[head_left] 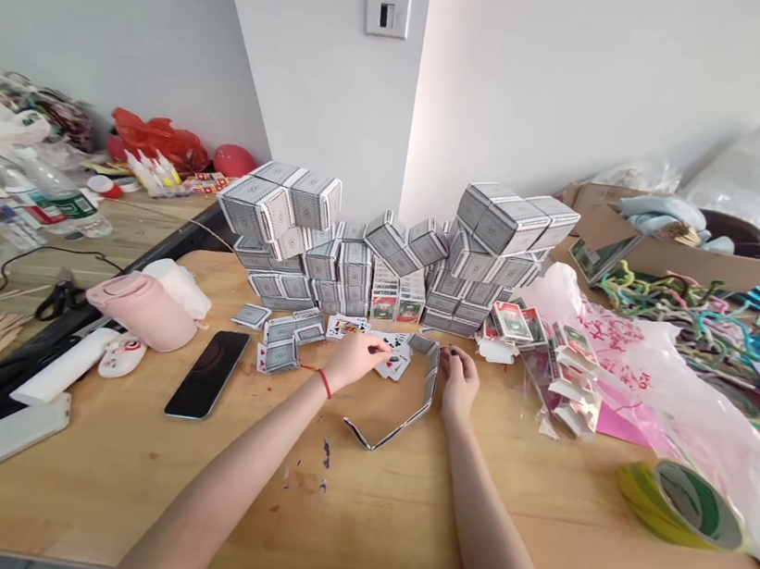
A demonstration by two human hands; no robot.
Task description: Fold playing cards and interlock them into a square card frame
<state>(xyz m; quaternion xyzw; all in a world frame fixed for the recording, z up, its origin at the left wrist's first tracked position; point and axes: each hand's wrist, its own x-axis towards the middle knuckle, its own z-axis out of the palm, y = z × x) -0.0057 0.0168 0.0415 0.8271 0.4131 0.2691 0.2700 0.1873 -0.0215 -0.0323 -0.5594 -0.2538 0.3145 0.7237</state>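
Observation:
My left hand point(360, 361) is closed in a pinch above several face-up playing cards point(391, 367); a small dark bit shows at its fingertips, too small to name. My right hand point(459, 386) has its fingers curled at the right side of a strip of joined playing cards point(428, 392), its fingertips at the strip's upper edge. The strip stands on edge, bent into an open, angular curve. Behind both hands rises a structure of grey-backed playing-card blocks point(354, 272), stacked higher at its two sides. Face-down cards point(282, 346) lie left of my left hand.
Left are a black phone point(207, 376), a pink bottle point(145, 310), a white mouse point(122, 355) and a white phone point(10, 438). On the right lie card boxes point(575, 371), a plastic bag point(672, 407) and a yellow tape roll point(645, 501). A wall stands behind.

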